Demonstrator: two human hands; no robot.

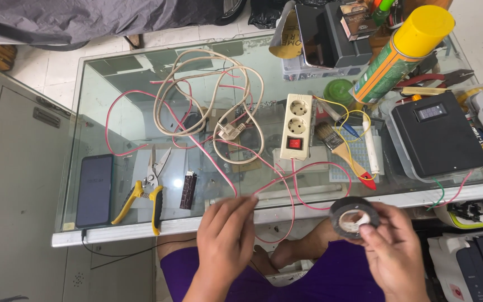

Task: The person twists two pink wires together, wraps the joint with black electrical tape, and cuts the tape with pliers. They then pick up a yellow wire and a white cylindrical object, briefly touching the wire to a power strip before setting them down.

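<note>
My right hand [393, 254] grips a roll of black electrical tape [352, 216] just below the front edge of the glass table [141, 226]. My left hand [226, 241] pinches a thin red wire [286, 184] at that edge. The wire loops back across the glass toward a cream power strip [296, 126] with a red switch. The strip's cream cable [208, 92] lies coiled with its plug at the table's middle.
Yellow-handled snips [143, 193], a dark phone [94, 190] and a small dark block [188, 190] lie front left. A paintbrush [339, 148], a yellow-capped spray can [403, 53], a black box [437, 134] in a clear tray and pliers crowd the right.
</note>
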